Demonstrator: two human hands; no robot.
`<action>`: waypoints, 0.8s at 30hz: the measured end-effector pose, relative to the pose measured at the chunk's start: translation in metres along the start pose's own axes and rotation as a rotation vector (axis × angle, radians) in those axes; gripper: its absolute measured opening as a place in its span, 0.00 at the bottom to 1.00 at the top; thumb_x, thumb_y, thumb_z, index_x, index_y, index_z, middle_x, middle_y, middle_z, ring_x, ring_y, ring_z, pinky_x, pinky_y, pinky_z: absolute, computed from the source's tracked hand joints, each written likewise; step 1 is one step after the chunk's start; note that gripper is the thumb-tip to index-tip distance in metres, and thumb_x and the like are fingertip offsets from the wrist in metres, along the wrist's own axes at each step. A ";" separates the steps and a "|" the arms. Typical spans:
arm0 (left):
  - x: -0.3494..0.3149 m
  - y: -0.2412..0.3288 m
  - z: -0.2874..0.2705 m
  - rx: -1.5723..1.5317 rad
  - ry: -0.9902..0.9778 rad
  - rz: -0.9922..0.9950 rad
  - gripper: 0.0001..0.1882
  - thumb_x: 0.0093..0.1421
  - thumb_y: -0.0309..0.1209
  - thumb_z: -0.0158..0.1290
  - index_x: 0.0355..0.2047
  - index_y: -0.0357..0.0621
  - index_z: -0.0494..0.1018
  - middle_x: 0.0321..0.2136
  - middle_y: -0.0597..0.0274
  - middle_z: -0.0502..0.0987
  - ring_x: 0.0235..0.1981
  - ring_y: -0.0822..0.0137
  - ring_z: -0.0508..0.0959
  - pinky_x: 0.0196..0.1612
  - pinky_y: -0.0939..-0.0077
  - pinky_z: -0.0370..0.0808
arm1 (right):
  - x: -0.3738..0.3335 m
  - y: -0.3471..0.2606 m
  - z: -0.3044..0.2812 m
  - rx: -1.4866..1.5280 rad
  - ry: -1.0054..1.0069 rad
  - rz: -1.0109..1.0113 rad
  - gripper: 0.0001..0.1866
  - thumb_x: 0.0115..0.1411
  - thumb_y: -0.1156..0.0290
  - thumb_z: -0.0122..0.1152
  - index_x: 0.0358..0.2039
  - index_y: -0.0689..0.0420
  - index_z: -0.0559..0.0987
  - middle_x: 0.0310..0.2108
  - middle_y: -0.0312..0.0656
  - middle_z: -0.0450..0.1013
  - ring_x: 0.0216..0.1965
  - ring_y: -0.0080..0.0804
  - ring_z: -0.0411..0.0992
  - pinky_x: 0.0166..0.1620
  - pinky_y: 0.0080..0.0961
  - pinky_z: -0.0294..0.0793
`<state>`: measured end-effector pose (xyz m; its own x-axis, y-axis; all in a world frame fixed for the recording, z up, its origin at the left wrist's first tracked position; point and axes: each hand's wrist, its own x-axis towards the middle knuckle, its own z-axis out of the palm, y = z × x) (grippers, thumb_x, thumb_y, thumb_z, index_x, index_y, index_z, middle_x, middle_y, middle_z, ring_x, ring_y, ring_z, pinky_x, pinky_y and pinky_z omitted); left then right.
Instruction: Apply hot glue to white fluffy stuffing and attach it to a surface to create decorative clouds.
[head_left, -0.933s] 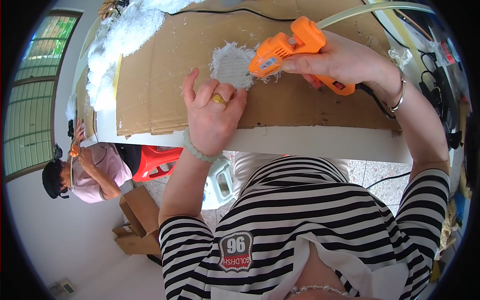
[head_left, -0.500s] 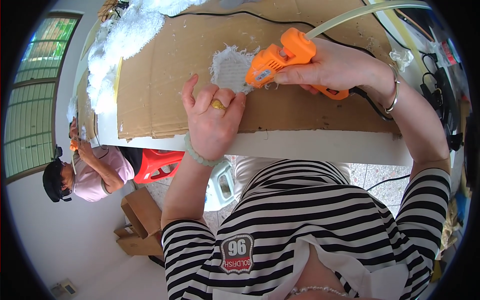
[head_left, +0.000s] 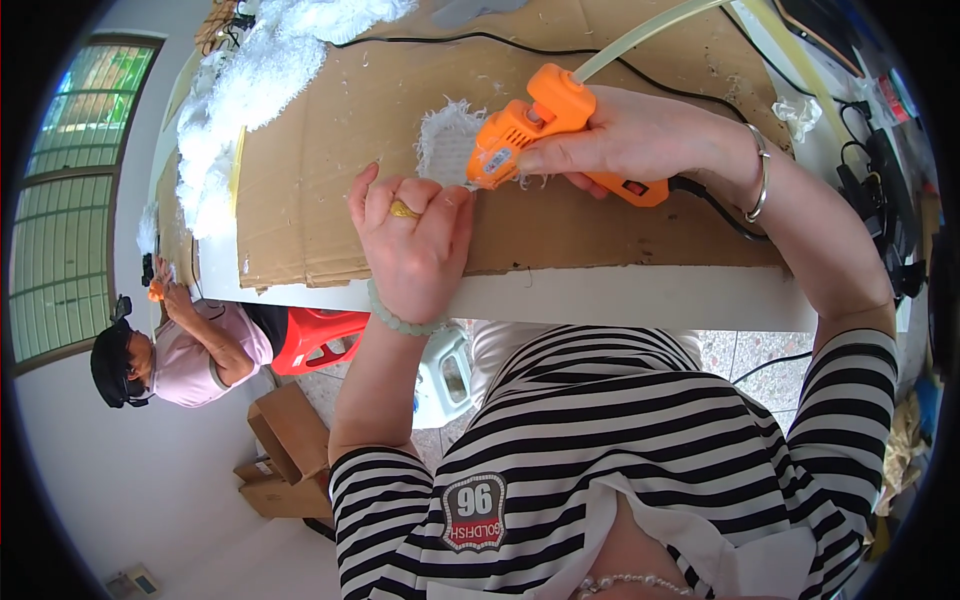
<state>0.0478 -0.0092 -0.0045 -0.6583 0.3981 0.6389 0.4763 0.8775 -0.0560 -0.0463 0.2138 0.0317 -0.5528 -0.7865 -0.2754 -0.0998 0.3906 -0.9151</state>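
An orange glue gun (head_left: 535,125) is gripped in my right hand (head_left: 640,135), with a long pale glue stick (head_left: 650,35) curving out of its back end. Its nozzle points down and left at the edge of a small white piece of frayed fabric (head_left: 445,145) lying on the cardboard. My left hand (head_left: 415,235) is at the near edge of that fabric, thumb and forefinger pinched together beside the nozzle. What the pinch holds looks like the fabric's edge, partly hidden by the fingers. The other fingers are curled, the little finger raised.
A flat cardboard sheet (head_left: 330,200) covers much of the white table (head_left: 640,295). Fluffy white fabric (head_left: 245,95) is heaped at the far left. A black cable (head_left: 480,37) crosses the cardboard's far side. Crumpled tissue (head_left: 797,115) lies at right. At left, another person (head_left: 205,345) works beside a red stool (head_left: 320,340).
Both hands have shifted slightly left. The glue gun has moved left and a little down, bringing its nozzle closer to the left fingertips.
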 end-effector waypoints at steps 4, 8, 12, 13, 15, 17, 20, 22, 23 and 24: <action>0.000 -0.010 0.008 -0.141 -0.022 -0.118 0.08 0.42 0.24 0.63 0.23 0.47 0.76 0.23 0.66 0.70 0.32 0.61 0.71 0.51 0.54 0.65 | -0.009 0.004 -0.009 0.147 0.046 -0.044 0.20 0.61 0.51 0.55 0.28 0.57 0.74 0.16 0.34 0.66 0.18 0.21 0.65 0.24 0.19 0.64; 0.011 -0.012 0.007 -0.157 -0.004 -0.147 0.08 0.41 0.24 0.63 0.23 0.46 0.76 0.24 0.65 0.71 0.33 0.59 0.72 0.48 0.59 0.66 | -0.022 0.000 -0.022 0.336 0.160 -0.043 0.20 0.61 0.51 0.55 0.27 0.57 0.73 0.17 0.35 0.67 0.20 0.22 0.67 0.25 0.22 0.66; 0.012 -0.020 -0.001 -0.150 -0.012 -0.146 0.07 0.41 0.22 0.61 0.20 0.46 0.74 0.23 0.62 0.73 0.31 0.58 0.73 0.41 0.64 0.67 | -0.028 -0.016 -0.007 0.477 0.298 -0.043 0.22 0.62 0.49 0.53 0.27 0.58 0.75 0.21 0.38 0.71 0.24 0.26 0.72 0.31 0.23 0.72; 0.012 -0.022 0.002 -0.139 -0.015 -0.119 0.07 0.41 0.21 0.60 0.20 0.46 0.73 0.22 0.62 0.73 0.30 0.58 0.73 0.37 0.66 0.68 | -0.024 -0.012 -0.003 0.492 0.311 -0.051 0.22 0.62 0.49 0.52 0.28 0.58 0.75 0.22 0.38 0.72 0.25 0.27 0.73 0.32 0.23 0.73; 0.013 -0.019 0.006 -0.175 -0.023 -0.187 0.07 0.40 0.22 0.59 0.20 0.46 0.73 0.22 0.60 0.74 0.28 0.57 0.73 0.37 0.65 0.69 | -0.016 -0.002 0.007 0.668 0.326 -0.083 0.22 0.63 0.50 0.51 0.33 0.59 0.75 0.24 0.39 0.73 0.27 0.27 0.73 0.35 0.25 0.75; 0.016 -0.013 0.005 -0.178 0.000 -0.184 0.07 0.40 0.22 0.59 0.21 0.46 0.73 0.22 0.60 0.74 0.28 0.57 0.73 0.36 0.65 0.69 | -0.008 0.008 0.016 0.703 0.382 -0.160 0.21 0.64 0.51 0.50 0.39 0.60 0.73 0.27 0.39 0.73 0.29 0.27 0.74 0.36 0.25 0.76; 0.016 -0.022 0.006 -0.202 -0.022 -0.200 0.07 0.41 0.21 0.59 0.22 0.45 0.74 0.23 0.60 0.74 0.28 0.56 0.74 0.35 0.64 0.70 | 0.005 0.010 0.027 0.795 0.441 -0.191 0.21 0.65 0.53 0.49 0.46 0.59 0.71 0.27 0.39 0.73 0.29 0.28 0.74 0.37 0.27 0.77; 0.018 -0.030 0.005 -0.226 -0.033 -0.201 0.06 0.42 0.21 0.58 0.22 0.44 0.75 0.23 0.60 0.74 0.29 0.56 0.74 0.34 0.63 0.70 | 0.011 0.011 0.027 0.799 0.458 -0.201 0.21 0.65 0.53 0.48 0.45 0.59 0.71 0.27 0.40 0.73 0.29 0.29 0.74 0.38 0.27 0.77; 0.019 -0.036 0.004 -0.249 0.029 -0.230 0.05 0.43 0.21 0.59 0.23 0.43 0.75 0.24 0.59 0.75 0.29 0.55 0.74 0.34 0.63 0.70 | 0.014 0.013 0.028 0.815 0.468 -0.192 0.21 0.65 0.53 0.48 0.45 0.59 0.71 0.27 0.40 0.73 0.29 0.29 0.74 0.38 0.27 0.77; 0.022 -0.039 0.003 -0.276 0.090 -0.260 0.05 0.44 0.21 0.59 0.23 0.43 0.75 0.25 0.58 0.75 0.30 0.54 0.73 0.34 0.62 0.71 | 0.017 0.015 0.028 0.830 0.467 -0.226 0.21 0.65 0.53 0.48 0.44 0.59 0.71 0.27 0.40 0.73 0.30 0.30 0.74 0.37 0.28 0.77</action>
<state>0.0135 -0.0343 0.0094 -0.7300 0.1358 0.6698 0.4469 0.8363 0.3175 -0.0339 0.1924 0.0048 -0.8818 -0.4635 -0.0871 0.2713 -0.3474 -0.8976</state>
